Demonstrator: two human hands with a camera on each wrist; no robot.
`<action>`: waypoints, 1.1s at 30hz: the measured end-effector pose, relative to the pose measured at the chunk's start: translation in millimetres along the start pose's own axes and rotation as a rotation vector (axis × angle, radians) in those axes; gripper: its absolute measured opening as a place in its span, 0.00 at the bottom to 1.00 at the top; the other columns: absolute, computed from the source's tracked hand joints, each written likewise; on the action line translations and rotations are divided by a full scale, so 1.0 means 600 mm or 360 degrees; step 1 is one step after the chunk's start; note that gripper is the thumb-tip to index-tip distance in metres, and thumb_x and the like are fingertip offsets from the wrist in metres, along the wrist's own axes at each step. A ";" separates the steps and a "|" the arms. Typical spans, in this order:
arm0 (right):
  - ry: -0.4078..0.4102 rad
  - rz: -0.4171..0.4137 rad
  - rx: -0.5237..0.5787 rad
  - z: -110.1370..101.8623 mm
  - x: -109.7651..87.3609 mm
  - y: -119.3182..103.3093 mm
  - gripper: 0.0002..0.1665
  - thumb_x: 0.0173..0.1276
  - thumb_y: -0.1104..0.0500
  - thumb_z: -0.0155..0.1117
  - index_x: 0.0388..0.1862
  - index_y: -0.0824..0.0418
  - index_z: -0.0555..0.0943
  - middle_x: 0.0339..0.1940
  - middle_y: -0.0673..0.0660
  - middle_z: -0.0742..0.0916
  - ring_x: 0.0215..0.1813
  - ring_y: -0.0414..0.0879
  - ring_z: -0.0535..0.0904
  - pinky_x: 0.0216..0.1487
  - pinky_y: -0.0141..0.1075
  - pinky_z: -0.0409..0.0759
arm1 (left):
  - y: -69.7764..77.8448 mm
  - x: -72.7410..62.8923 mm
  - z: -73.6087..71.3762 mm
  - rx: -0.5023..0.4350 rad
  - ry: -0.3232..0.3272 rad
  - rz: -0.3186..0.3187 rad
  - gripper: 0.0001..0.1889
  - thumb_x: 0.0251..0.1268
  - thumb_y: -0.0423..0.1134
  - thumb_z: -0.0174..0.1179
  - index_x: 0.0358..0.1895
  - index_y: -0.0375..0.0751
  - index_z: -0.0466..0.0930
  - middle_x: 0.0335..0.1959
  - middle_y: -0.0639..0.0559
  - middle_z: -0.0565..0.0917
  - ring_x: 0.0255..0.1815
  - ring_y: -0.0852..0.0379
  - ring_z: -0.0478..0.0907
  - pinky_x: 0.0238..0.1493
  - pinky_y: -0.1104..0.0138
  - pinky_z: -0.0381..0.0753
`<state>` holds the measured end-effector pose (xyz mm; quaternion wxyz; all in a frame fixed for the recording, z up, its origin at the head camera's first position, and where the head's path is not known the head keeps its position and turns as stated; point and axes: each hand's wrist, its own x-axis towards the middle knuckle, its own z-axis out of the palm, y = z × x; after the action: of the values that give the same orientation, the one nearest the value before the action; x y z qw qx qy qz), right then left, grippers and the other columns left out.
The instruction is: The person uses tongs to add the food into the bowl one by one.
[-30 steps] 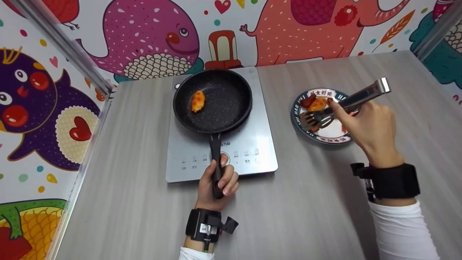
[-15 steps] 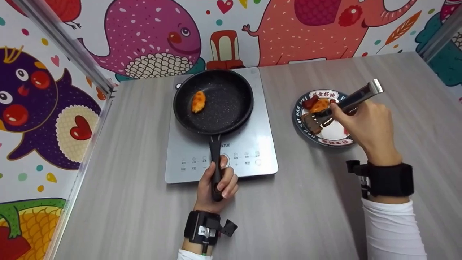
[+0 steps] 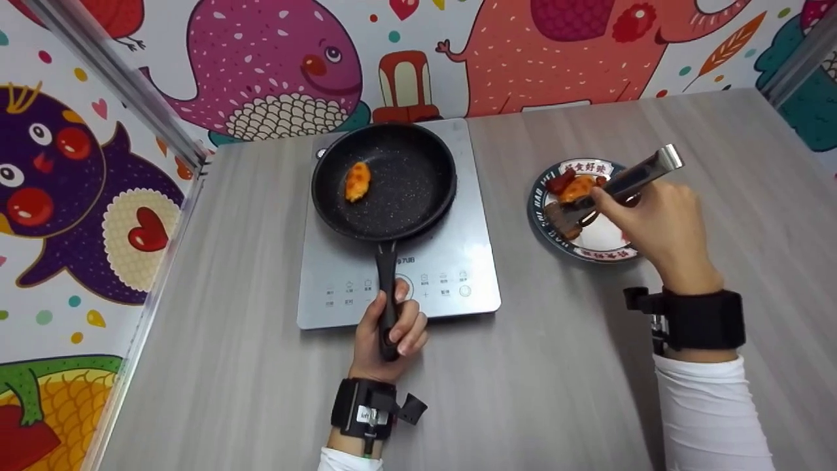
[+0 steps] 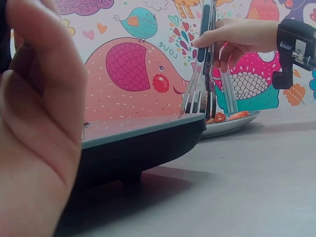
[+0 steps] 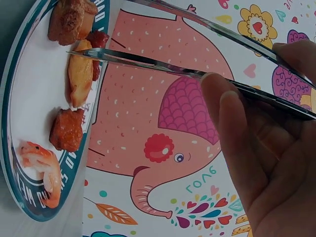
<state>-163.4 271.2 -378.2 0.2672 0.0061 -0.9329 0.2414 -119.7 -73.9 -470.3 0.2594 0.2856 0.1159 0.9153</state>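
My left hand (image 3: pixel 391 333) grips the black handle of a frying pan (image 3: pixel 409 190), in which one orange-brown chicken wing (image 3: pixel 357 182) lies left of centre. My right hand (image 3: pixel 660 226) holds metal food tongs (image 3: pixel 631 180) by their arms, slanting down over a plate (image 3: pixel 592 254) at the right. The tongs' slotted end is at a brown piece of food (image 5: pixel 73 22) by the plate's left side; whether they pinch it, I cannot tell. A second wing (image 5: pixel 80 79), a reddish-brown chunk (image 5: pixel 67 130), a shrimp (image 5: pixel 44 170) and dark red pieces (image 5: pixel 98 42) share the plate.
Beneath the pan is a silver induction cooker (image 3: pixel 451 261) with touch controls at its front. It stands on a grey wood-grain table (image 3: pixel 523 392). Cartoon-printed walls (image 3: pixel 274 65) close off the back and left side.
My right hand has moved a little to the left, and the tongs' tips have narrowed around the brown piece on the plate. The left hand keeps its grip on the pan handle.
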 end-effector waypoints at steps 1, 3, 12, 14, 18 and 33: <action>-0.0008 -0.0008 0.0009 0.001 0.000 0.000 0.23 0.56 0.43 0.61 0.25 0.63 0.80 0.09 0.56 0.76 0.15 0.53 0.68 0.16 0.39 0.56 | -0.001 0.000 0.000 -0.0002 0.0001 0.0000 0.12 0.69 0.47 0.38 0.42 0.42 0.63 0.15 0.56 0.60 0.15 0.61 0.63 0.15 0.73 0.61; -0.0026 -0.0014 0.0028 0.004 0.001 0.000 0.22 0.56 0.43 0.61 0.27 0.62 0.81 0.12 0.56 0.79 0.16 0.52 0.70 0.17 0.39 0.58 | -0.001 -0.001 -0.001 -0.0005 0.0002 0.0002 0.12 0.69 0.47 0.38 0.41 0.42 0.63 0.14 0.56 0.60 0.15 0.61 0.63 0.15 0.73 0.61; -0.0040 0.0084 0.0080 0.005 -0.001 0.010 0.23 0.55 0.43 0.62 0.24 0.64 0.80 0.11 0.56 0.78 0.16 0.52 0.71 0.17 0.39 0.60 | 0.000 0.000 0.000 -0.0018 0.0006 0.0007 0.12 0.70 0.47 0.37 0.42 0.42 0.63 0.15 0.55 0.60 0.15 0.61 0.62 0.15 0.73 0.61; -0.0039 0.0118 0.0107 0.003 -0.001 0.012 0.23 0.55 0.43 0.62 0.24 0.64 0.80 0.10 0.56 0.78 0.17 0.53 0.72 0.17 0.38 0.59 | -0.001 0.000 0.001 -0.0024 0.0007 0.0014 0.12 0.70 0.47 0.37 0.42 0.42 0.63 0.15 0.55 0.60 0.15 0.61 0.62 0.15 0.73 0.61; -0.0003 0.0074 0.0122 0.003 0.000 0.016 0.23 0.55 0.44 0.62 0.24 0.65 0.81 0.12 0.57 0.81 0.19 0.56 0.74 0.19 0.39 0.60 | -0.002 0.001 0.002 -0.0017 -0.0016 0.0026 0.12 0.70 0.47 0.37 0.42 0.42 0.63 0.15 0.55 0.59 0.14 0.61 0.61 0.15 0.73 0.60; 0.0073 -0.0044 0.0080 0.003 0.001 0.012 0.20 0.56 0.48 0.63 0.25 0.66 0.81 0.13 0.57 0.81 0.18 0.56 0.74 0.17 0.39 0.60 | -0.003 0.001 0.000 -0.0038 -0.0030 0.0022 0.12 0.70 0.46 0.37 0.42 0.41 0.63 0.15 0.55 0.59 0.15 0.60 0.62 0.16 0.73 0.60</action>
<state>-165.8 276.9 -382.1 0.2917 0.0201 -0.9200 0.2612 -119.3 -72.0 -470.6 0.2575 0.2918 0.1006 0.9157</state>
